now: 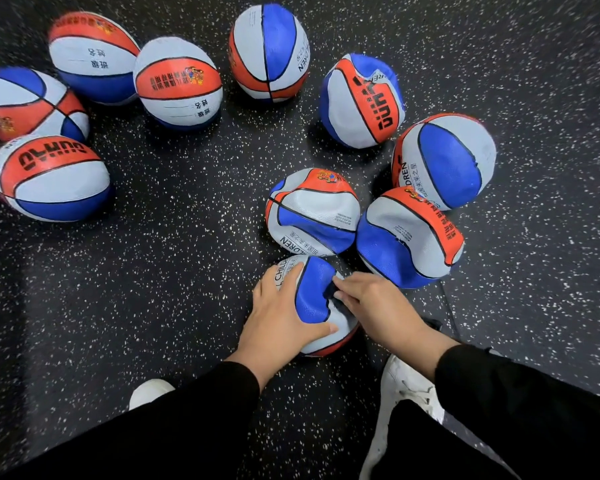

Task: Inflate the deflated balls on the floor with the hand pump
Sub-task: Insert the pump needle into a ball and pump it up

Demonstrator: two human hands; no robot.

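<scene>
Floor (174,271): black speckled rubber is carrying every ball.
Ball (312,299): it is sagging at your feet, touching another deflated ball (312,213).
Hands: your left hand (284,317) is cupping it, fingers spread; your right hand (374,303) is pinching something dark at the dent.
Risk: an angled needle, if that is what you are pinching, could be damaging the valve.

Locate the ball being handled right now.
Head view, lower centre: dented ball on the floor between left hand and right hand, just below another crumpled ball.
</scene>
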